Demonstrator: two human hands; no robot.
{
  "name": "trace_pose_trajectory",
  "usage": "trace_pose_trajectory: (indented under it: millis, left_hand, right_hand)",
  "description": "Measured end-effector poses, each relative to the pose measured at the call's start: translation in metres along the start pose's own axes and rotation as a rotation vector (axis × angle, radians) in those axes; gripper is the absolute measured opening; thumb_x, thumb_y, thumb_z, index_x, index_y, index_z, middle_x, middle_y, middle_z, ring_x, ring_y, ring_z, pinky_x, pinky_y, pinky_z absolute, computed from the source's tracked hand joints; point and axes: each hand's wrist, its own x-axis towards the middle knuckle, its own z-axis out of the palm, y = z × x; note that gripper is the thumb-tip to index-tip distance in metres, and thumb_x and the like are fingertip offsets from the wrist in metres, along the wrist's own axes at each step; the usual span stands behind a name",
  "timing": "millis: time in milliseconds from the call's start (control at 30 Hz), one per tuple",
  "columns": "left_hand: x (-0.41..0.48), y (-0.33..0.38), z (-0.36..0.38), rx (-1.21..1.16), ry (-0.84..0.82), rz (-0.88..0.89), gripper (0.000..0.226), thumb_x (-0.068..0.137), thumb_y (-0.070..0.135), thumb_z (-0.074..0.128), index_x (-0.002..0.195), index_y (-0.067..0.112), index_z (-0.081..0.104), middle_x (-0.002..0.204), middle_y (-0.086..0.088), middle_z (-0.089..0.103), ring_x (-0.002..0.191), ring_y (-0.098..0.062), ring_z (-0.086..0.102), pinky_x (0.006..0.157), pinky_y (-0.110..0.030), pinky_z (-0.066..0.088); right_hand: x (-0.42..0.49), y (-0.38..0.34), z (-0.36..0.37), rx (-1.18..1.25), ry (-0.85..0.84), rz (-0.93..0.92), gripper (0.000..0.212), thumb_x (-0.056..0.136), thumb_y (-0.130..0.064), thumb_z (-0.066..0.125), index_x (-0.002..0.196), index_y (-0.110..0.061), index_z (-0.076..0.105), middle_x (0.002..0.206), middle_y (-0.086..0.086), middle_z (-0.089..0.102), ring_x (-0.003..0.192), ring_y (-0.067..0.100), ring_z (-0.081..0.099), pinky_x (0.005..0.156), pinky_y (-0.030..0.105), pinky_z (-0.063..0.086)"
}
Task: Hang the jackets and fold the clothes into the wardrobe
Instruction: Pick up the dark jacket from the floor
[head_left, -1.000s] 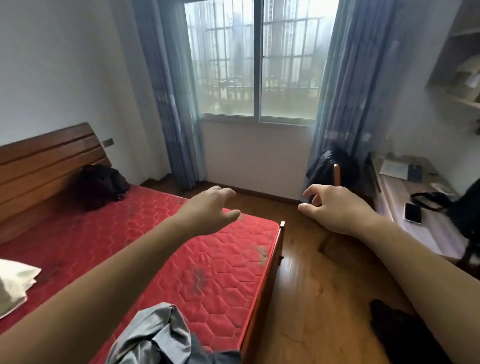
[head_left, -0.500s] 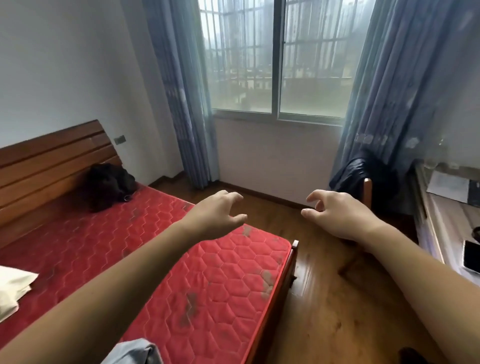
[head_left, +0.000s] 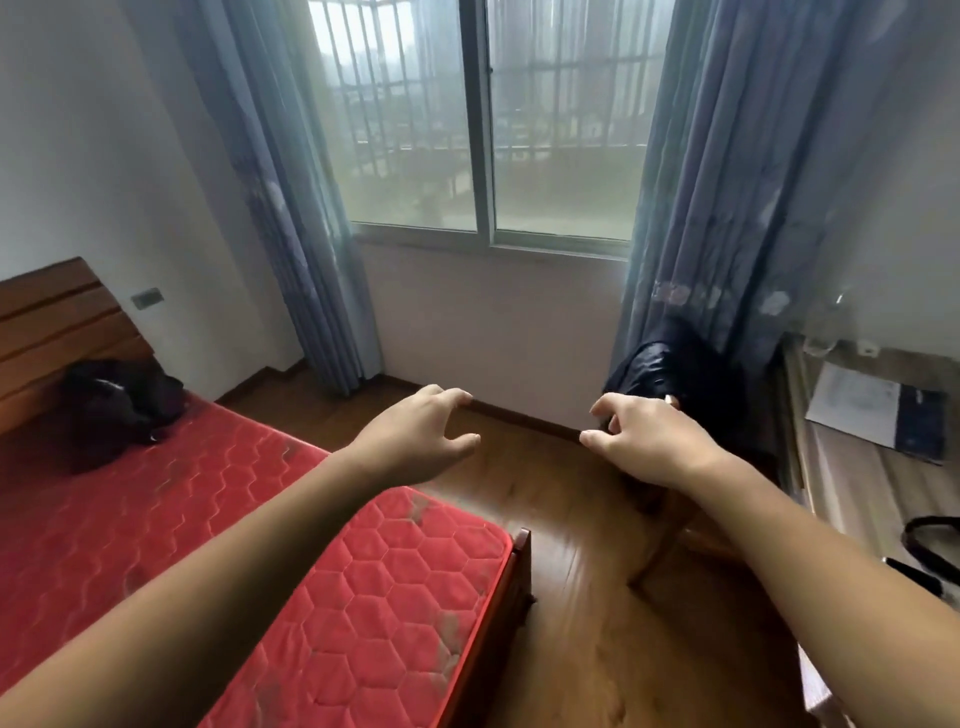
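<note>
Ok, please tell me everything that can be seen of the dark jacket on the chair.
The dark jacket looks navy or black, of a slightly shiny, thin fabric. It hangs crumpled over the back of a wooden chair, whose top pokes out beside it. It sits before a blue curtain, next to the desk. The right hand is stretched out in front of it and covers its lower edge in the view; whether it touches cannot be told.

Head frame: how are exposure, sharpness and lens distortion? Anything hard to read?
Head view: the barred window backlights the room, hazy and bright; the blue curtains bow from wide-angle distortion; the dark jacket on the wooden chair is near-black with little detail; the left hand and right hand are sharp.
</note>
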Motion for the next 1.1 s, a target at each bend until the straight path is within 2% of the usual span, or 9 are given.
trace_pose_trajectory:
  millis: [100, 400, 533, 667, 900, 1100]
  left_hand:
    - [0.060, 0.015, 0.012, -0.010, -0.010, 0.035, 0.061, 0.093, 0.049, 0.062, 0.147, 0.026, 0.046, 0.140, 0.002, 0.052, 0.121, -0.015, 0.057, 0.102, -0.034, 0.047]
    - [0.274, 0.053, 0.060, -0.029, -0.091, 0.232, 0.063, 0.093, 0.048, 0.062, 0.150, 0.029, 0.042, 0.143, 0.002, 0.048, 0.122, -0.018, 0.059, 0.102, -0.039, 0.049]
    - [0.365, 0.063, 0.079, 0.013, -0.157, 0.302, 0.065, 0.092, 0.049, 0.061, 0.150, 0.031, 0.040, 0.142, 0.000, 0.047, 0.121, -0.019, 0.058, 0.101, -0.037, 0.049]
    - [0.432, 0.076, 0.093, 0.033, -0.215, 0.348, 0.065, 0.091, 0.050, 0.060, 0.150, 0.032, 0.038, 0.142, -0.001, 0.046, 0.122, -0.023, 0.057, 0.101, -0.036, 0.048]
    - [0.527, 0.117, 0.142, 0.037, -0.306, 0.404, 0.069, 0.089, 0.051, 0.063, 0.150, 0.030, 0.038, 0.139, -0.004, 0.047, 0.123, -0.027, 0.057, 0.100, -0.038, 0.048]
    - [0.600, 0.163, 0.203, 0.096, -0.387, 0.384, 0.067, 0.088, 0.048, 0.063, 0.147, 0.028, 0.040, 0.129, -0.005, 0.048, 0.113, -0.032, 0.061, 0.093, -0.043, 0.052]
  right_hand:
    - [0.037, 0.036, -0.009, 0.001, 0.004, 0.047, 0.050, 0.091, -0.060, 0.058, 0.134, -0.035, 0.057, 0.126, -0.005, 0.067, 0.118, 0.020, 0.060, 0.103, 0.042, 0.048]
    - [0.160, 0.147, -0.024, -0.009, 0.010, 0.308, 0.047, 0.092, -0.053, 0.060, 0.133, -0.031, 0.058, 0.127, -0.002, 0.066, 0.115, 0.022, 0.062, 0.094, 0.037, 0.051]
    - [0.217, 0.189, -0.027, 0.010, -0.009, 0.438, 0.060, 0.090, -0.057, 0.059, 0.142, -0.029, 0.052, 0.136, 0.003, 0.063, 0.124, 0.024, 0.060, 0.100, 0.037, 0.049]
    - [0.257, 0.224, -0.027, 0.027, -0.032, 0.546, 0.062, 0.089, -0.054, 0.061, 0.146, -0.030, 0.048, 0.141, 0.003, 0.059, 0.127, 0.025, 0.058, 0.100, 0.037, 0.048]
    - [0.317, 0.293, -0.024, 0.017, -0.070, 0.612, 0.064, 0.090, -0.049, 0.062, 0.148, -0.027, 0.044, 0.142, 0.006, 0.056, 0.127, 0.026, 0.056, 0.098, 0.037, 0.049]
    - [0.372, 0.374, -0.018, 0.038, -0.150, 0.640, 0.066, 0.087, -0.052, 0.060, 0.147, -0.029, 0.043, 0.143, 0.005, 0.055, 0.126, 0.027, 0.057, 0.098, 0.040, 0.050]
